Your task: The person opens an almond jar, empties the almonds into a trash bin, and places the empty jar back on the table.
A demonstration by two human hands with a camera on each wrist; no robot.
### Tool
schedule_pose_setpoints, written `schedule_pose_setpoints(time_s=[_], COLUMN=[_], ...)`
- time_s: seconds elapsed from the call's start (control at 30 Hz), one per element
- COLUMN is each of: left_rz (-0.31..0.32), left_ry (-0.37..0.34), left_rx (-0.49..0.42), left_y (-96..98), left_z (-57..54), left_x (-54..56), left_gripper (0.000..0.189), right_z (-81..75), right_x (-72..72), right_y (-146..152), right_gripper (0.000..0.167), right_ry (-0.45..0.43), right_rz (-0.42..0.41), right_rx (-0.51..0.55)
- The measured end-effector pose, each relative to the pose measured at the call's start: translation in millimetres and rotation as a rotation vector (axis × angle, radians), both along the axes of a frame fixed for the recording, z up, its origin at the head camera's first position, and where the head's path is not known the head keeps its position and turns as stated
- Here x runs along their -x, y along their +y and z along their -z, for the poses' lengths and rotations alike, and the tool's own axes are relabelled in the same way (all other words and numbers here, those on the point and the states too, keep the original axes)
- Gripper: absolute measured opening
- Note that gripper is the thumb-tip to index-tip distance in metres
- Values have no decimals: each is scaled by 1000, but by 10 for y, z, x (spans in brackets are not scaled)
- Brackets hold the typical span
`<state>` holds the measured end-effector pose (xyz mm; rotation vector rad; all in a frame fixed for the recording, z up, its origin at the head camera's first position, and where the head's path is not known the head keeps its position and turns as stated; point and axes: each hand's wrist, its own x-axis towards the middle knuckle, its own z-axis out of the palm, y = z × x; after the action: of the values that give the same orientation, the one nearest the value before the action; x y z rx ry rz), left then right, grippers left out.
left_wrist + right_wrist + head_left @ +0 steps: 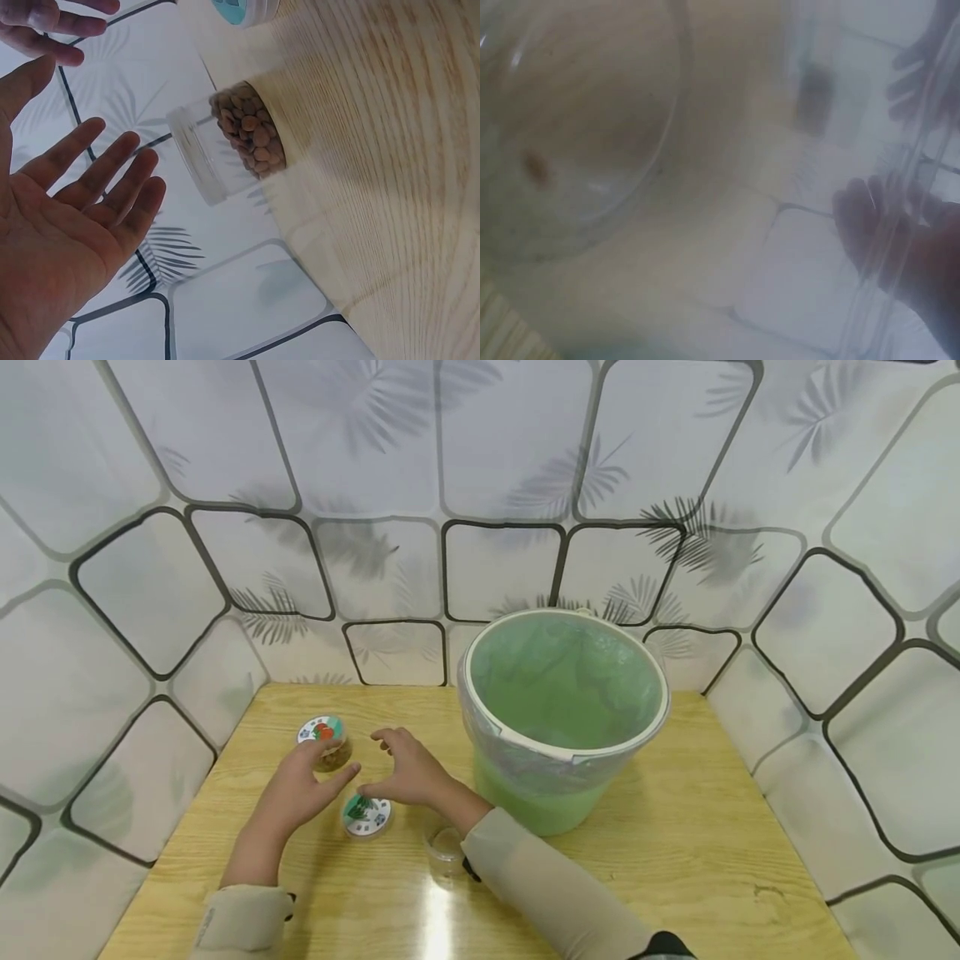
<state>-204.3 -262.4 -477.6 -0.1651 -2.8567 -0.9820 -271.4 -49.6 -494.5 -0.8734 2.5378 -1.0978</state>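
My left hand hovers with spread fingers beside a clear jar whose lid shows a red tomato-like picture. In the left wrist view this jar is part filled with small brown bean-like pieces, and the left palm is bare. Facing it, my right hand has loosely bent fingers and holds nothing. Below the hands, a round lid with a green leaf picture lies on the table. Near the right wrist stands a clear, uncovered jar; up close, its wall blurs the right wrist view.
A large green bucket lined with a clear plastic bag stands right of the hands, close to the right forearm. The wooden table meets patterned walls at the back and sides.
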Motion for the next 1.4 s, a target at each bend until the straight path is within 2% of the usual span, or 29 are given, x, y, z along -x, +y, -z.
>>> schedule_pose_setpoints(time_s=[0.1,0.33,0.77,1.13,1.4], left_rz=[-5,-14,-27,-22,-45], left_ry=[-7,9,17,37,56], left_rx=[7,-13,-7,-21,-23], left_y=[-8,-38,-66,-82,-134], left_z=[-1,-2,2,41,102], left_x=[13,33,93,127,157], left_gripper=[66,66,68,65,58], right_z=[28,56,28,48,62], right_x=[14,72,109,179,273], right_y=[-9,-29,-132,-228,-295], right_gripper=[85,85,84,85,83], right_ry=[-12,22,23,29,11], right_rz=[10,19,13,-5,0], right_rx=[-18,-53,-91,-132,-164])
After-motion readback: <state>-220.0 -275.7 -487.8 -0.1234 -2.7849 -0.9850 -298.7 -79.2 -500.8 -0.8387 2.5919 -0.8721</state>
